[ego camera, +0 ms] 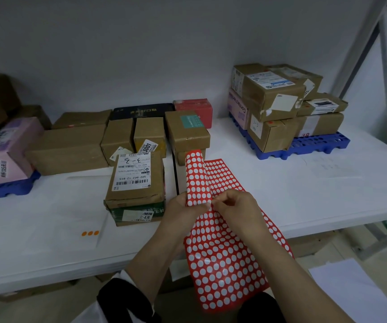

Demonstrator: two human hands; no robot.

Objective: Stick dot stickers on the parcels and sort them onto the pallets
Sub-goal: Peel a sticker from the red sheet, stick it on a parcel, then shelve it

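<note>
a: two hands, one job. the left hand (183,206) grips the sheet (222,252) where it folds over, thumb in front. the right hand (234,206) pinches the sheet's face right beside that thumb.

b: is a dot off?

a: can't tell, the fingertips hide the spot. i'd judge the step is peeling; nothing is being stuck yet.

b: what's around?

a: three orange dots (90,233) lie on the table (304,194), left of the sheet. just left of the sheet's fold sits a box (134,183), label up, apart from both hands. that looks like the one due a dot.

b: so the next move?

a: it calls for lifting one dot clean on a fingertip while the left hand keeps the floppy sheet taut, then reaching left to press it on the box top.

b: and then?

a: beyond the sheet is a row (71,148) of loose boxes. far left of the sheet is the left pallet (6,188); beyond it to the right, the right pallet (316,145), stacked. the box goes to one of them, and which one i can't say.
</note>
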